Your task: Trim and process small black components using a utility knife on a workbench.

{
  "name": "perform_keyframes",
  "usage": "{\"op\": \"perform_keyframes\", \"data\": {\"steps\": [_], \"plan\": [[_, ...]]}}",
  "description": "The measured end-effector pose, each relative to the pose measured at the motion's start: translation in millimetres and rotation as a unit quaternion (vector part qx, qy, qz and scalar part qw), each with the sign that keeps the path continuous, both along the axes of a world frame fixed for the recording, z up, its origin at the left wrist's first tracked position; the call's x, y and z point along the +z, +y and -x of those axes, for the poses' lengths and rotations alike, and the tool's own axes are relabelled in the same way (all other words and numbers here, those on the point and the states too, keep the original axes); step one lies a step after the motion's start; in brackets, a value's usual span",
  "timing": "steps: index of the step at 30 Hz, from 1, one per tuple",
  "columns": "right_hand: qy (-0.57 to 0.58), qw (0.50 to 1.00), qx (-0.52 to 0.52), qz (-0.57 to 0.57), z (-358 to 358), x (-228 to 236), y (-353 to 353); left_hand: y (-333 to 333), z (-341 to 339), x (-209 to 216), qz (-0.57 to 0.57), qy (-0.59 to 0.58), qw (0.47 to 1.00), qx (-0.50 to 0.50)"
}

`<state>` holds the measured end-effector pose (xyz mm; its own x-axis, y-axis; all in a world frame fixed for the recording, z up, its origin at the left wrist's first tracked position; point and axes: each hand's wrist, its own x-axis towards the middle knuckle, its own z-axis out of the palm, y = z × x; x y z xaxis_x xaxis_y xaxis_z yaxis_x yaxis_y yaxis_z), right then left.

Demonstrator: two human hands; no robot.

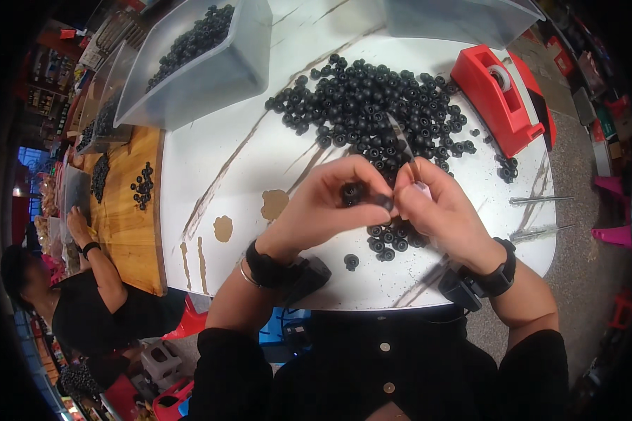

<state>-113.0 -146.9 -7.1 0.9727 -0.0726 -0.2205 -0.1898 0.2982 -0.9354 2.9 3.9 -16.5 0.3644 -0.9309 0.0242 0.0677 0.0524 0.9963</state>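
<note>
My left hand [323, 203] pinches a small round black piece [382, 202] between thumb and forefinger. Another black piece [351, 192] shows inside the curl of its fingers; whether it is held or lies behind them I cannot tell. My right hand [435, 203] is closed on a thin knife [403, 140], its pointed metal blade angled away from me and a pale part of the handle showing by the thumb. The fingertips of both hands meet at the pinched piece. Beyond and beneath them spreads a heap of black pieces [379, 98], many with a round hole.
A red tape dispenser [495, 105] stands right of the heap. Two thin metal tools [541, 200] stick out past the table's right edge. A translucent bin [249, 56] of black pieces stands far left. Leftward, another person [84, 281] works at a wooden table [130, 238].
</note>
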Motion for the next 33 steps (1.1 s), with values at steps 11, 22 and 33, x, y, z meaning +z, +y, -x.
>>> {"op": "perform_keyframes", "data": {"steps": [11,22,33], "plan": [[-0.05,0.999,-0.001,0.01,2.7,-1.5,4.0,-3.2,2.3,-9.6,0.063,0.295,0.949,0.089],[-0.107,0.989,0.023,0.098,3.9,-0.5,5.8,-1.5,-1.2,-23.7,0.07,0.259,0.958,0.103],[-0.116,0.986,0.012,0.122,3.9,-8.2,6.9,-4.2,1.1,-23.2,0.064,0.189,0.972,0.125]]}}
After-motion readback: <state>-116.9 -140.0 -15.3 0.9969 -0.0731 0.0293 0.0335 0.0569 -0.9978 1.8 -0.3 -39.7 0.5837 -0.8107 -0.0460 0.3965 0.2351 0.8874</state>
